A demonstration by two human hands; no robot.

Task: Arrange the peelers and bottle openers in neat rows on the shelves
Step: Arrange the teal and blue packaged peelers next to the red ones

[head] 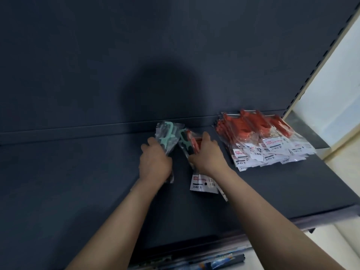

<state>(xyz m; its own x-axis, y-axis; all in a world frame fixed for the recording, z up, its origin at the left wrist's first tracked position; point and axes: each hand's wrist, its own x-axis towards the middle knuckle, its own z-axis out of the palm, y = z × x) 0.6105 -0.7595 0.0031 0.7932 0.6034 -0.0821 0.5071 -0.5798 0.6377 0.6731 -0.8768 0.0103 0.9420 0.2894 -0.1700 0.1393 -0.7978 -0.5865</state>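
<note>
Both forearms enter from the bottom edge and converge toward the frame centre, extended over the dark shelf (78, 182). Left hand (154, 162): back of hand up, fingers curled round a bundle of green peeler packs (166, 136) in clear bags; the bundle tilts up toward the back panel (97, 55). Right hand (208, 152): just right of centre, back up, fingers bent over the top of a second bundle, the mixed peeler packs (191, 145), with red and dark green handles showing. The white label card (203, 183) of this bundle sticks out below the wrist and lies on the shelf. The two bundles sit just beside each other; contact between them cannot be told. Centre right of the frame: a stack of red peeler packs (263, 137) lies fanned on the shelf against the back panel, apart from both hands.
</note>
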